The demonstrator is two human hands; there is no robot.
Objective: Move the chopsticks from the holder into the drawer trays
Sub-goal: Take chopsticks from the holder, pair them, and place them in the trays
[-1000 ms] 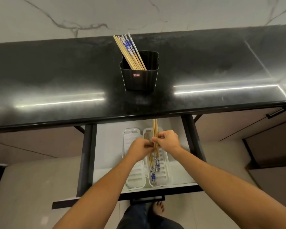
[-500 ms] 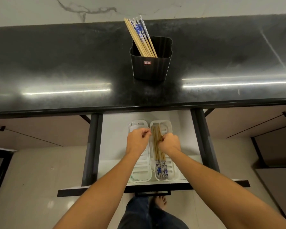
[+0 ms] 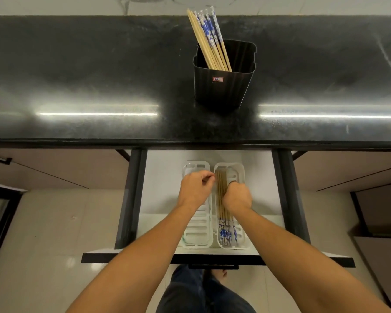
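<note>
A black holder (image 3: 221, 86) stands on the dark counter with several wooden, blue-patterned chopsticks (image 3: 207, 39) leaning left in it. Below, the drawer is open with two white trays side by side. The left tray (image 3: 196, 236) holds nothing that I can see. A bundle of chopsticks (image 3: 222, 213) lies lengthwise in the right tray (image 3: 239, 175), blue ends toward me. My right hand (image 3: 237, 196) is curled over the middle of that bundle. My left hand (image 3: 195, 188) hovers over the left tray, fingers curled and empty, fingertips close to the bundle's far end.
The black counter edge (image 3: 190, 142) overhangs the back of the drawer. Dark drawer rails (image 3: 131, 199) run along both sides, and the drawer front (image 3: 212, 258) is nearest me. My legs and a bare foot (image 3: 219, 273) are below on the tiled floor.
The bundle went from held above the drawer in both hands to lying in the right tray. My left hand let go and shifted left. The view moved closer.
</note>
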